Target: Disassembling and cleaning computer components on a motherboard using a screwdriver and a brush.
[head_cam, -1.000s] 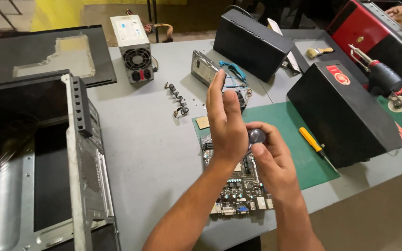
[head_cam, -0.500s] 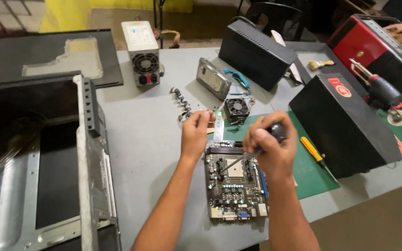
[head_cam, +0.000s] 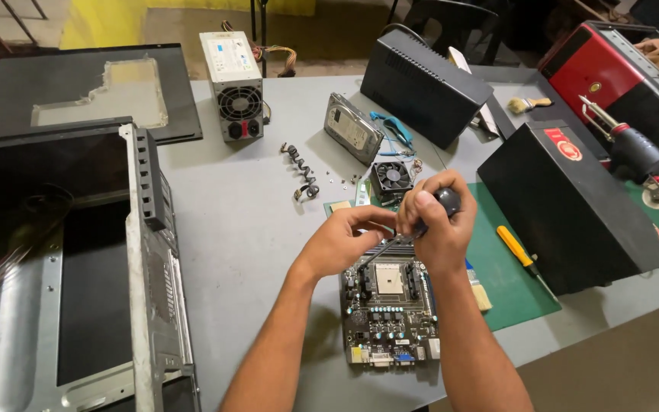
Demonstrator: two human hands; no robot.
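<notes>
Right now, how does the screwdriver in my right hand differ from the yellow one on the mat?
The black-handled screwdriver is gripped in the right hand, angled down toward the motherboard; the yellow screwdriver lies flat and untouched on the green mat. The handles differ in colour: black against yellow. Both sit right of the left hand.

I see a grey bench [head_cam: 253, 252] carrying an open computer case [head_cam: 78, 267], a power supply [head_cam: 232, 84], a hard drive [head_cam: 352, 128] and a green mat [head_cam: 509, 278]. A motherboard [head_cam: 387, 317] lies partly on that mat, near two black boxes [head_cam: 573, 206].
</notes>
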